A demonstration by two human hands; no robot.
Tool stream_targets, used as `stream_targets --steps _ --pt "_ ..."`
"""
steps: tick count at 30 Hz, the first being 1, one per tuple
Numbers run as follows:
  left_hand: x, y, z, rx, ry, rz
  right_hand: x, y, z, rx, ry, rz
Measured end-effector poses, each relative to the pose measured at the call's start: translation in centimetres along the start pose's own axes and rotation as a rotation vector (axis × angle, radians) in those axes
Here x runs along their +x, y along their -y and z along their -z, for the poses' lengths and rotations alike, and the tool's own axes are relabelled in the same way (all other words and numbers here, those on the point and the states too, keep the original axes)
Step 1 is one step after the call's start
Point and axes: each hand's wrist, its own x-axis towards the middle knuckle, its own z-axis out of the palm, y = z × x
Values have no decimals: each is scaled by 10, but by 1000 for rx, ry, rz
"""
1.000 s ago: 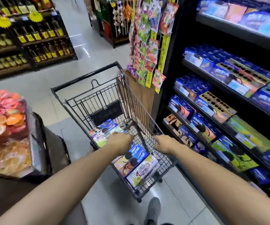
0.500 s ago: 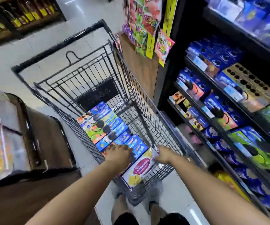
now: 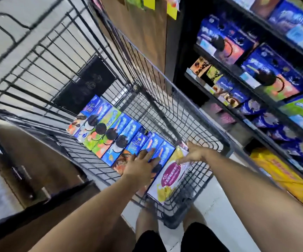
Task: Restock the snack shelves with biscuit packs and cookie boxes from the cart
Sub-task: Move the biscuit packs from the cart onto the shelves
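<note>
While our left hand (image 3: pixel 141 165) lay on the boxes (image 3: pixel 123 135) under straight fingers, our right hand (image 3: pixel 195 153) met the pack (image 3: pixel 169 177) at its fingertips, grip too blurred to tell; lifted there, it could sag and snag the cart (image 3: pixel 172 222).

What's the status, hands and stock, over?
Left hand flat on blue boxes in cart. Right hand grips white pack end. Nothing seen blocking.
</note>
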Motion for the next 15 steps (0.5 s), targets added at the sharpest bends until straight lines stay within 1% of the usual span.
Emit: stream_targets --steps 2,5,8,12,15 --pt "3 4 -6 -2 3 -4 4 -2 -1 39 36 -3" --pt "5 8 -11 -2 24 -12 0 4 -5 -2 81 4" --pt "6 12 -9 16 51 -24 -10 11 -8 52 105 16" --pt "2 16 10 -14 87 -56 -35 22 -12 -18 89 60" --pt "-8 13 35 -54 88 -32 -65 24 -16 0 1 33"
